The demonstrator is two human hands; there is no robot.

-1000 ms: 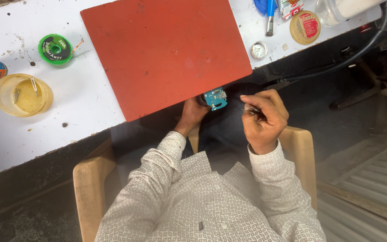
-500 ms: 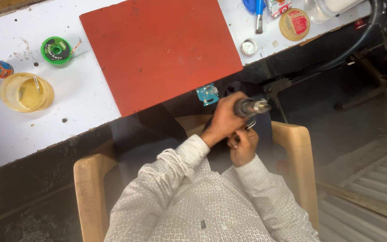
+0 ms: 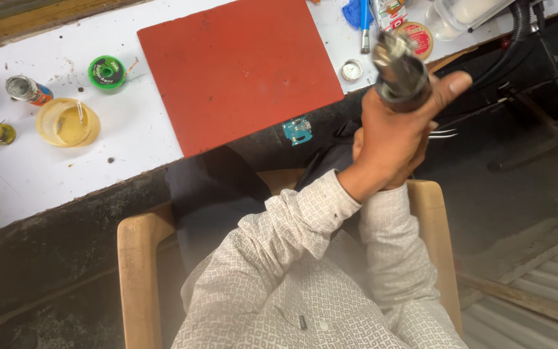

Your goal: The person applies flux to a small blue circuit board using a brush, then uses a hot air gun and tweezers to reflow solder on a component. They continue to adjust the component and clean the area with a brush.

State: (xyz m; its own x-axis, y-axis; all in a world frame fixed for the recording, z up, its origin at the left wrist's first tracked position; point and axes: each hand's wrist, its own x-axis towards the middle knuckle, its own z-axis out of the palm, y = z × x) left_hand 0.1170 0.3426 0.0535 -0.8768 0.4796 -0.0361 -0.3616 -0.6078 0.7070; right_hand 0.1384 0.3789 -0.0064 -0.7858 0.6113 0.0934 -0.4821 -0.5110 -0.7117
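Note:
My left hand [image 3: 395, 132] is raised in front of me, shut on a dark cylindrical hand tool [image 3: 398, 71] with a metal nozzle that points up; the tool is blurred. My right hand [image 3: 358, 143] is mostly hidden behind the left. It grips metal tweezers [image 3: 444, 134], whose two tips stick out to the right. A small blue circuit board [image 3: 297, 129] lies untouched by the table's near edge, just below the red mat [image 3: 240, 71] and left of both hands.
On the white table: a green solder spool [image 3: 106, 71], a yellow cup [image 3: 67, 121], a small can [image 3: 27, 89], a round dial [image 3: 352, 69], a flat round tin [image 3: 418, 39] and a blue-handled tool [image 3: 364, 22]. A black hose [image 3: 518, 45] runs at right. I sit in a wooden chair [image 3: 138, 258].
My left hand let go of the blue circuit board, crossed to the right, took hold of the dark tool and lifted it. The board now lies by the mat's edge.

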